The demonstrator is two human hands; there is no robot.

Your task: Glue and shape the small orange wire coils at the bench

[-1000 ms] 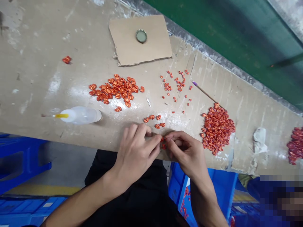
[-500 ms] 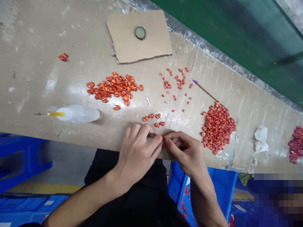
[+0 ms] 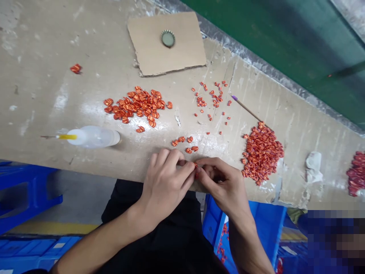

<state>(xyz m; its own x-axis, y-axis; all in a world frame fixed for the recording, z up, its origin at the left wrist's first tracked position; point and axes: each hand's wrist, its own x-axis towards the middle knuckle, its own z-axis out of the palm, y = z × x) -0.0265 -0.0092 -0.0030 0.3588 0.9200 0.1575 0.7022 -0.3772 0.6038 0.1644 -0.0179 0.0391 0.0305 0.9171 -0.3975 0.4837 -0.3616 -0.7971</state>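
Note:
My left hand (image 3: pixel 167 182) and my right hand (image 3: pixel 222 184) meet at the near edge of the worn table (image 3: pixel 42 95), fingertips pinched together on a tiny orange-red piece (image 3: pixel 195 166). Just beyond them lie a few loose orange pieces (image 3: pixel 185 144). A pile of larger orange striped pieces (image 3: pixel 138 106) sits to the left, a heap of orange-red pieces (image 3: pixel 262 152) to the right, and small scattered bits (image 3: pixel 212 99) lie further back.
A clear squeeze bottle with a yellow nozzle (image 3: pixel 91 137) lies on its side at the left. A cardboard square (image 3: pixel 167 57) bears a bottle cap (image 3: pixel 168 38). A thin stick (image 3: pixel 246 109) lies near the heap. Blue crates (image 3: pixel 268 224) stand below the table.
The two hands have closed slightly tighter round the small piece, so less of it shows. The view has shifted a little; nothing else on the table has moved.

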